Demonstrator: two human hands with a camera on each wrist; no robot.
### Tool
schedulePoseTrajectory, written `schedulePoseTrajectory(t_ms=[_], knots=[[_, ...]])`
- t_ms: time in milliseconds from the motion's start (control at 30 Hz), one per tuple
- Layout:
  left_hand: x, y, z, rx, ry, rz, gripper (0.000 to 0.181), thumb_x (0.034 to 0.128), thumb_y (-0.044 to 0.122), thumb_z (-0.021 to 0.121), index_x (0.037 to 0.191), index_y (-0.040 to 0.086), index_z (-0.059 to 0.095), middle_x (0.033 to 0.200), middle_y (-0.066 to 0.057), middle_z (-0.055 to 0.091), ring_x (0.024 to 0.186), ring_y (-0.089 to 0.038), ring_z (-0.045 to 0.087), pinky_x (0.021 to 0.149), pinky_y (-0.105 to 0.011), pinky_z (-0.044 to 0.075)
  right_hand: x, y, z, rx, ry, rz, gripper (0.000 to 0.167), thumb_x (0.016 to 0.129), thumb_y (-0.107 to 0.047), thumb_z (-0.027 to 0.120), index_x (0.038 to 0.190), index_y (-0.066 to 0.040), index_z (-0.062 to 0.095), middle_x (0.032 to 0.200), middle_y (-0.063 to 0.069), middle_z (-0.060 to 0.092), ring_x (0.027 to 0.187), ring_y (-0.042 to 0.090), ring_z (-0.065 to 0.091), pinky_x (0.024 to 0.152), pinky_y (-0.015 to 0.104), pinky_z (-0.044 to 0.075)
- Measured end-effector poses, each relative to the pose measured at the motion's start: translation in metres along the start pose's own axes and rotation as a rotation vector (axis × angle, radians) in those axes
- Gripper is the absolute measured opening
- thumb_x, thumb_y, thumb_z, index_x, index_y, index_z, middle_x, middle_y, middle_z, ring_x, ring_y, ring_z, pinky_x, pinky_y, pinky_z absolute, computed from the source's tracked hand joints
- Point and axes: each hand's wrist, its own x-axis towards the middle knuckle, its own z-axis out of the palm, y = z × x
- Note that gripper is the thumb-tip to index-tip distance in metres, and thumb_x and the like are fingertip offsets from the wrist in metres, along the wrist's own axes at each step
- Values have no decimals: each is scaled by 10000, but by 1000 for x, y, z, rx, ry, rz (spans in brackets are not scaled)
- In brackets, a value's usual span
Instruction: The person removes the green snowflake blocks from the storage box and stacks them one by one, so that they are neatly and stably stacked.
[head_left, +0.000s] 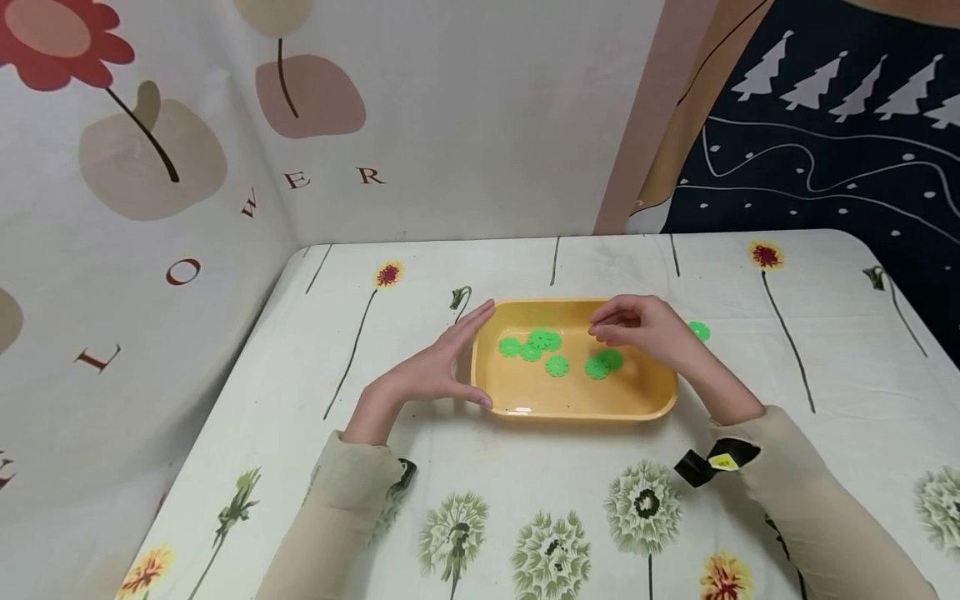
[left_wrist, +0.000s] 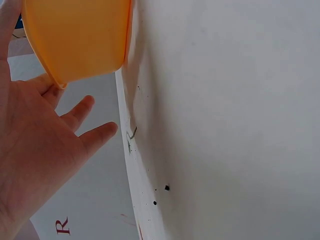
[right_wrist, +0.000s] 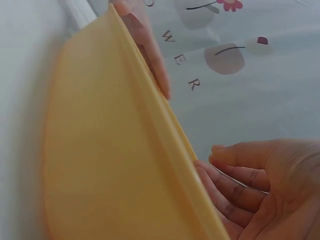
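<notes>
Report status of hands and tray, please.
Left hand on yellow tray's rim. Right hand over tray. Green scalloped discs inside, one outside. No obstruction visible.

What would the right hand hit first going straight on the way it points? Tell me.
Likely the green discs toward the left of the yellow tray, since the right hand points left across it. Its height is unclear; passing above them, it would probably meet the left hand at the tray's end.

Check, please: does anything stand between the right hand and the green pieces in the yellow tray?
Nothing visible does. In the head view, the right hand is over the yellow tray's right part, and the green pieces lie uncovered on its bottom. From the right wrist, the tray's wall hides them.
</notes>
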Motion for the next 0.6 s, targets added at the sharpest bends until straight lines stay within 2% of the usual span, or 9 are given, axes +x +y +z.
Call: schedulePoseTrajectory(t_ms=[167,333,600], knots=[[0,1,0,2,-2,0,1374,607,773,738,1621,156,46,1705,-29,-31,1577,-233,-17,1244,-601,135,4,2,7,-32,-12,-23,244,950,-67,658,1132,95,653,1063,255,717,859,165,725,782,252,607],[0,2,-1,-5,-2,9,1365,619,745,757,1620,149,46,1705,-39,-32,1577,-253,-14,1241,-609,134,9,5,15,-82,-10,-60,221,940,-90,680,1090,73,684,1010,204,736,835,155,708,743,181,565],[-1,4,-1,-17,-7,8,1369,616,754,749,1620,147,44,1704,-42,-35,1576,-247,-15,1244,-601,134,17,11,27,-93,-31,-68,202,929,-98,697,1069,47,708,979,185,736,809,182,699,708,194,564]])
